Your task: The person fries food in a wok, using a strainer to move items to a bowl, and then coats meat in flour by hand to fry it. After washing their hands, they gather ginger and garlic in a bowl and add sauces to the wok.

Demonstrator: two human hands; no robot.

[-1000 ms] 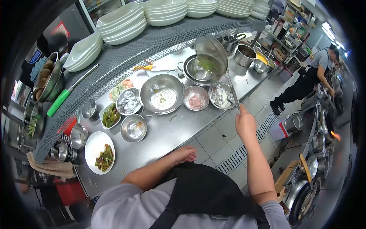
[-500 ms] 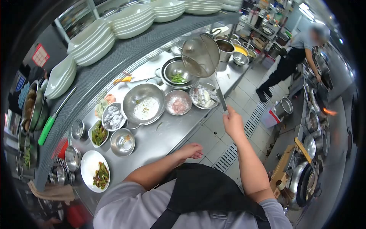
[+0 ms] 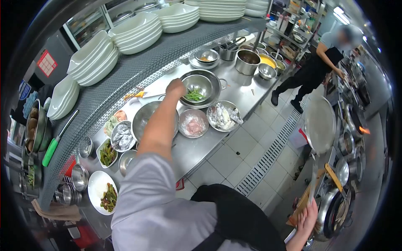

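My left hand [image 3: 175, 88] is closed at the left edge of a two-handled metal pan [image 3: 216, 87], where a loop handle was visible before; its fingertips are hidden. A smaller steel bowl [image 3: 204, 86] sits inside this pan with green beans [image 3: 194, 95] in it. At the right, my right hand [image 3: 307, 218] grips the long metal handle of a round mesh strainer [image 3: 320, 125], held up over the floor. Under my left forearm lies a large metal basin [image 3: 142, 121], partly covered. Beside it stand a bowl of floured pink meat [image 3: 193, 123] and a bowl of floured pale pieces [image 3: 224, 116].
A white plate of cooked green peppers [image 3: 95, 188] lies near the counter's left end. Stacked white dishes [image 3: 136, 33] line the shelf above. Pots [image 3: 247, 62] stand at the far end. A co-worker [image 3: 312, 62] stands by the stoves, where a wok [image 3: 331, 209] sits.
My right hand has swung the strainer from above the counter to the right. My left hand has gone from near my body to the pan's left edge. The co-worker has shifted stance.
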